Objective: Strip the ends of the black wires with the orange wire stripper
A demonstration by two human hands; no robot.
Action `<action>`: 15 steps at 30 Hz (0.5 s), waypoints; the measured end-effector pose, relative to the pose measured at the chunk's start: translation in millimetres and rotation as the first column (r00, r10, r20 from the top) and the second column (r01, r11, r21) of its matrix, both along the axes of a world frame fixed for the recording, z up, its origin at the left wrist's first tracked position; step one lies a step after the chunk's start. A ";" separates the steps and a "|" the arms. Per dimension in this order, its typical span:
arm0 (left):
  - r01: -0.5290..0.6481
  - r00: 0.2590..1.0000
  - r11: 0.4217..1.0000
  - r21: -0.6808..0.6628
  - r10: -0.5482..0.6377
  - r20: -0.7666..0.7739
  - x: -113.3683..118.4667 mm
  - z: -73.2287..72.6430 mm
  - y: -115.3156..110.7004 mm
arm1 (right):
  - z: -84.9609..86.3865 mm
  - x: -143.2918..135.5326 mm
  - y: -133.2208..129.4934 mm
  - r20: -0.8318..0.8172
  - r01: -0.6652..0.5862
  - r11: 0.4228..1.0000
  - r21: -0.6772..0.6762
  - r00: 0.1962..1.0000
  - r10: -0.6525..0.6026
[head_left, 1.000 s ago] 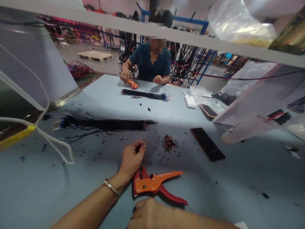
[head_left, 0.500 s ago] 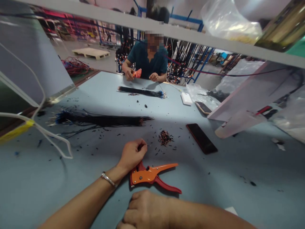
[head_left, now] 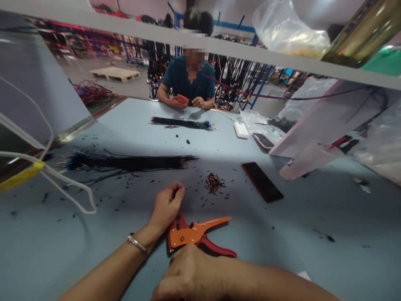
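Note:
My left hand [head_left: 168,203] is closed on the table, thumb against curled fingers, with a bracelet on its wrist. Whatever it may hold is hidden. Just to its right lies an orange and red wire stripper [head_left: 187,234], handles spread and pointing right. My right hand [head_left: 187,271] is curled at the bottom of the view, partly covering the stripper's lower side; its fingertips are hidden. Beyond my left hand stretches a bundle of black wires [head_left: 134,162] with blue and metal ends at the left. A small pile of dark and coppery wire scraps [head_left: 214,183] lies to the right.
A black phone [head_left: 262,182] lies at the right. Opposite, a person [head_left: 189,79] sits with an orange object in one hand, behind a second wire bundle [head_left: 180,122]. A white cable [head_left: 72,184] hangs at left. A shelf beam [head_left: 156,35] crosses above.
The view has shifted slightly. My right hand has moved up against the wire stripper and now overlaps its lower edge. The person opposite has lowered the orange object.

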State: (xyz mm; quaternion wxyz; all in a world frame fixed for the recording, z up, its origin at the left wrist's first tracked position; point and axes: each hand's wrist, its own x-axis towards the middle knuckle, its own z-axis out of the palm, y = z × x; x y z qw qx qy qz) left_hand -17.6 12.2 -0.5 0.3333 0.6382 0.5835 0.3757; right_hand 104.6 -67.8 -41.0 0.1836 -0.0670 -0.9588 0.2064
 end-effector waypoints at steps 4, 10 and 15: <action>0.060 0.998 0.998 -0.028 -0.061 -0.033 -0.4 -2.6 0.6 | 2.4 1.7 -1.5 0.056 -0.026 0.999 0.044 0.998 0.023; 0.135 0.987 0.990 -0.047 -0.138 -0.076 0.5 -3.2 -0.2 | 1.5 1.7 -4.7 0.135 -0.029 0.997 0.067 0.991 0.020; 0.077 0.996 0.996 -0.039 -0.079 -0.051 0.3 -4.2 -2.4 | -0.1 1.5 -4.2 0.141 -0.026 0.997 0.066 0.990 0.016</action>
